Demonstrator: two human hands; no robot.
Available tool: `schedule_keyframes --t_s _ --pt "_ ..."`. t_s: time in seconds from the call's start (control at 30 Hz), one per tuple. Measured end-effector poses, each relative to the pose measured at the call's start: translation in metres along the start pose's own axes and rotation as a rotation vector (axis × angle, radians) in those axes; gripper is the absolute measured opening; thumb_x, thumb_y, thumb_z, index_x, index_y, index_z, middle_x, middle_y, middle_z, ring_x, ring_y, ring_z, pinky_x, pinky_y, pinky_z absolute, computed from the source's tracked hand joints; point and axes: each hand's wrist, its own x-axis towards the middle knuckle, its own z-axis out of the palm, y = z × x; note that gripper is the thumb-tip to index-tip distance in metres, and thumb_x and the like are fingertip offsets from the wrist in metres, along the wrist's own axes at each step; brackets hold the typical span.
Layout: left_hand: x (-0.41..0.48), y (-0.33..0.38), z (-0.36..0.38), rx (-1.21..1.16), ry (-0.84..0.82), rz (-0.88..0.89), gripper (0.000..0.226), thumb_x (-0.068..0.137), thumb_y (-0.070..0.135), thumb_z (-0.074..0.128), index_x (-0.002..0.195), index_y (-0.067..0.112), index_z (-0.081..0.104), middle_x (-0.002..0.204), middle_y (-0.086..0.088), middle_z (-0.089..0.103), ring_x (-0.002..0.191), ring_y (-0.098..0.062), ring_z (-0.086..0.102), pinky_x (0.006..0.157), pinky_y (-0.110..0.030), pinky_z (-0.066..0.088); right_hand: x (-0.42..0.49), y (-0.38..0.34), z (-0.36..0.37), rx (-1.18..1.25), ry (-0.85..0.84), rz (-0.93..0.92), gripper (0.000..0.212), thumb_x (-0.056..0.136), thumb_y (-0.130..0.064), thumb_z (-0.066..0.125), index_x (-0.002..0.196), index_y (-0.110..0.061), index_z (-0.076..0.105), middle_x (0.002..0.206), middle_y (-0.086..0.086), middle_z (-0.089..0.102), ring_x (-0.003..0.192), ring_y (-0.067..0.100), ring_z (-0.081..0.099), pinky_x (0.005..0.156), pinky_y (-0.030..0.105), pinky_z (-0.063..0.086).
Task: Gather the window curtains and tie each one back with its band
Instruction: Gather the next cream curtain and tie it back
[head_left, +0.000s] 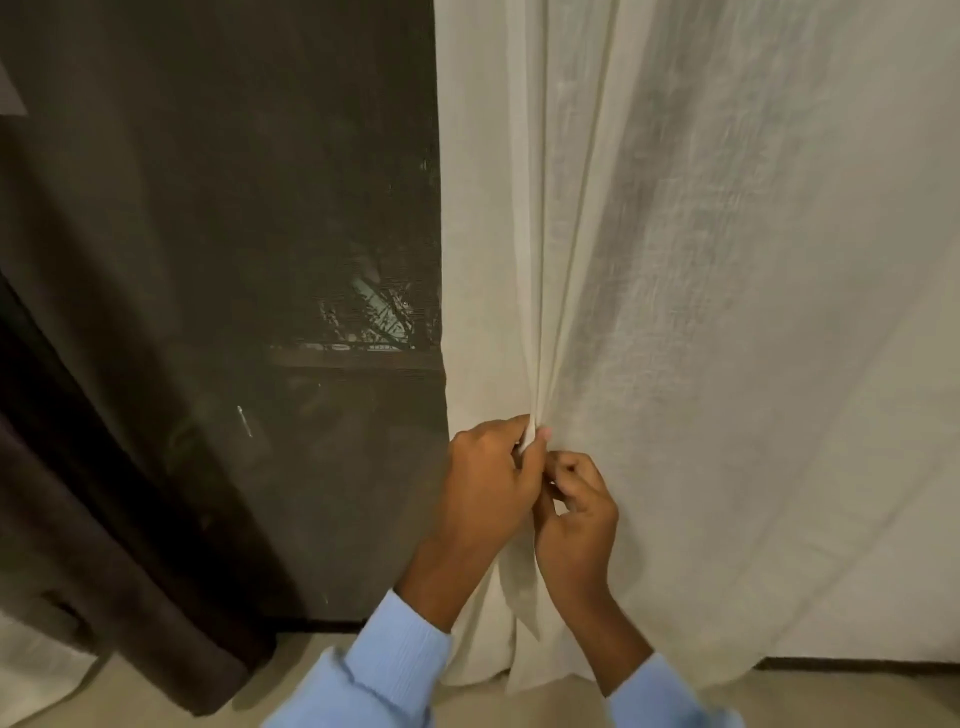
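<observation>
A cream sheer curtain (701, 291) hangs over the right half of the view, down to the floor. My left hand (493, 478) pinches a bunch of its folds near the curtain's left edge, and pleats fan upward from that pinch. My right hand (576, 509) sits just below and to the right, fingers curled onto the same fabric. No tie band can be made out.
A dark window pane (249, 260) with a mesh screen fills the left half. A dark brown curtain (104, 571) hangs at the far left, bunching on the beige floor (291, 675). My sleeves are light blue.
</observation>
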Motion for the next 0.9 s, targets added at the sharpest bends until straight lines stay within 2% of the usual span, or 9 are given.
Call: schedule_keyframes --t_s 0.13,0.23,0.3,0.37,0.47,0.57,0.67,0.77,0.9 --pt "0.002 -0.011 0.002 0.013 -0.016 -0.030 0.030 0.089 0.016 0.064 0.063 0.017 0.050 0.054 0.009 0.043 0.047 -0.005 0.039 0.051 -0.016 0.033 0.000 -0.002 0.002 -0.037 -0.034 -0.018 0.021 0.086 0.006 0.068 0.101 -0.008 0.074 0.094 -0.008 0.064 0.086 0.007 0.062 0.075 0.012 0.049" --pt "0.003 -0.022 0.005 0.011 0.004 -0.036 0.029 0.088 0.013 0.063 0.062 0.010 0.052 0.054 0.004 0.048 0.049 -0.009 0.041 0.049 -0.023 0.037 0.003 0.001 -0.002 -0.061 -0.072 -0.049 0.024 0.086 0.003 0.066 0.103 -0.013 0.075 0.092 -0.010 0.066 0.085 0.005 0.063 0.073 0.010 0.048" --pt "0.005 -0.028 0.007 0.021 0.017 -0.035 0.029 0.088 0.010 0.064 0.061 0.009 0.051 0.054 0.003 0.048 0.048 -0.009 0.041 0.049 -0.021 0.035 0.003 0.003 -0.009 -0.091 -0.073 -0.042 0.025 0.088 -0.003 0.069 0.103 -0.021 0.075 0.092 -0.012 0.068 0.084 0.008 0.064 0.072 0.012 0.048" --pt "0.007 -0.030 0.009 0.021 0.020 -0.031 0.033 0.087 0.009 0.065 0.060 0.014 0.047 0.052 0.009 0.041 0.044 -0.004 0.036 0.050 -0.009 0.030 0.003 0.005 -0.022 -0.143 0.039 -0.015 0.026 0.087 -0.009 0.073 0.102 -0.031 0.075 0.095 -0.015 0.068 0.083 0.011 0.065 0.071 0.015 0.047" --pt "0.008 -0.030 0.011 0.025 0.028 0.006 0.038 0.085 0.008 0.067 0.058 0.017 0.041 0.050 0.012 0.034 0.041 -0.002 0.031 0.048 -0.008 0.028 0.012 0.008 -0.048 -0.247 0.300 0.039 0.036 0.083 -0.013 0.078 0.109 -0.036 0.068 0.109 -0.012 0.058 0.094 0.012 0.060 0.078 0.022 0.048" --pt "0.008 -0.029 0.015 0.010 0.045 0.004 0.041 0.084 0.009 0.068 0.056 0.016 0.039 0.048 0.011 0.033 0.041 -0.005 0.028 0.045 -0.011 0.025 0.029 0.018 -0.075 -0.427 0.450 0.144 0.067 0.074 -0.022 0.087 0.132 -0.020 0.053 0.135 0.001 0.045 0.124 0.020 0.047 0.102 0.039 0.043" --pt "0.005 -0.023 0.018 -0.004 0.059 -0.011 0.042 0.084 0.011 0.068 0.056 0.019 0.038 0.047 0.013 0.030 0.040 -0.006 0.027 0.044 -0.013 0.024 0.046 0.029 -0.093 -0.483 0.453 0.312 0.101 0.068 -0.036 0.089 0.149 -0.017 0.031 0.156 0.004 0.025 0.143 0.025 0.027 0.111 0.054 0.029" --pt "0.002 -0.017 0.023 0.002 0.078 -0.027 0.040 0.084 0.011 0.068 0.057 0.019 0.040 0.047 0.012 0.032 0.041 -0.007 0.029 0.044 -0.013 0.025 0.061 0.042 -0.109 -0.453 0.366 0.402 0.120 0.065 -0.044 0.089 0.155 -0.018 0.015 0.162 0.002 0.016 0.148 0.025 0.021 0.117 0.053 0.024" --pt "-0.001 -0.011 0.027 0.018 0.104 -0.050 0.040 0.085 0.010 0.068 0.057 0.017 0.040 0.048 0.009 0.034 0.042 -0.008 0.029 0.045 -0.013 0.025 0.075 0.050 -0.119 -0.337 0.226 0.443 0.134 0.058 -0.054 0.089 0.156 -0.029 0.001 0.163 -0.003 0.022 0.147 0.014 0.027 0.119 0.042 0.027"
